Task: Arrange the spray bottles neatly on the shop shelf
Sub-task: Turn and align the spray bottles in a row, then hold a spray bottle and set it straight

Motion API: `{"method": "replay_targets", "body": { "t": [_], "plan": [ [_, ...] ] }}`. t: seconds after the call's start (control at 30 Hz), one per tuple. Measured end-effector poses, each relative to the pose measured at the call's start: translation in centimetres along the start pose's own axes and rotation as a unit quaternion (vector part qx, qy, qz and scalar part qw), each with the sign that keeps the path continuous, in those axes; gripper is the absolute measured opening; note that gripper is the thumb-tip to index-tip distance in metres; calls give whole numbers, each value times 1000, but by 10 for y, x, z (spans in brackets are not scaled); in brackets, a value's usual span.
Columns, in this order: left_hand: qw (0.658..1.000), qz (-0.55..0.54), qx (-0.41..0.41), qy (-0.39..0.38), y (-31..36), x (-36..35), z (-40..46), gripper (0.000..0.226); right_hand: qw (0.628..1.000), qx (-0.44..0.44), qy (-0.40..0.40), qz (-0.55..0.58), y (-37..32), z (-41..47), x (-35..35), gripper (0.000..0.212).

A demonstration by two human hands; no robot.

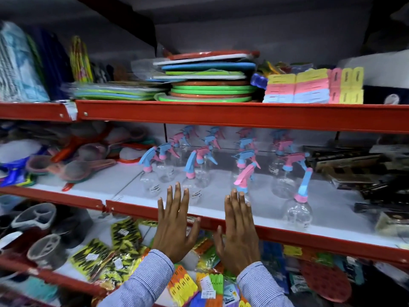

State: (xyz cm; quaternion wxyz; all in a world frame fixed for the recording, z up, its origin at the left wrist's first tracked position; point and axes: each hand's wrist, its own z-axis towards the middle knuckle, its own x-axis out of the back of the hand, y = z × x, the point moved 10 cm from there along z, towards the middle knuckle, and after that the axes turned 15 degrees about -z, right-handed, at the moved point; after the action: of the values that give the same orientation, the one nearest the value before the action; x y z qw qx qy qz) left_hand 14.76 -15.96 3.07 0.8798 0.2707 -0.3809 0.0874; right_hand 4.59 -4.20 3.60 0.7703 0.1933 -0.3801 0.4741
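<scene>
Striped sleeves (146, 282) are seen below; left hand (174, 227) and right hand (240, 233) are spread flat, empty, before clear round spray bottles (297, 209) on the red-edged shelf (321, 237).

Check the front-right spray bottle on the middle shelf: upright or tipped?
Upright. The front-right spray bottle stands on its base near the shelf edge, pink collar and blue trigger head on top. Neither hand touches it.

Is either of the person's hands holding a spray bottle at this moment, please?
No. The left hand and right hand are both open and flat, fingers spread, in front of the red shelf edge, gripping none of the spray bottles.
</scene>
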Motion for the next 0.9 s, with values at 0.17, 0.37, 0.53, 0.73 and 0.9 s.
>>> {"method": "replay_targets", "body": {
  "t": [0.17,0.37,0.53,0.73,0.9],
  "plan": [
    [1000,17,5,-17,-33,10,9,77,999,35,-8,-3,-43,23,-16,71],
    [998,-9,-23,-63,-70,6,30,78,999,-9,-35,-21,-67,54,-55,75],
    [991,-75,-52,-101,-85,-6,52,77,994,-71,-81,-2,-64,75,-81,78],
    [965,-206,9,-163,-93,-29,69,71,961,-188,-159,125,-47,84,-104,75],
    [948,-260,59,-177,-97,-33,76,63,937,-220,-173,210,-40,87,-105,59]
  ]
}}
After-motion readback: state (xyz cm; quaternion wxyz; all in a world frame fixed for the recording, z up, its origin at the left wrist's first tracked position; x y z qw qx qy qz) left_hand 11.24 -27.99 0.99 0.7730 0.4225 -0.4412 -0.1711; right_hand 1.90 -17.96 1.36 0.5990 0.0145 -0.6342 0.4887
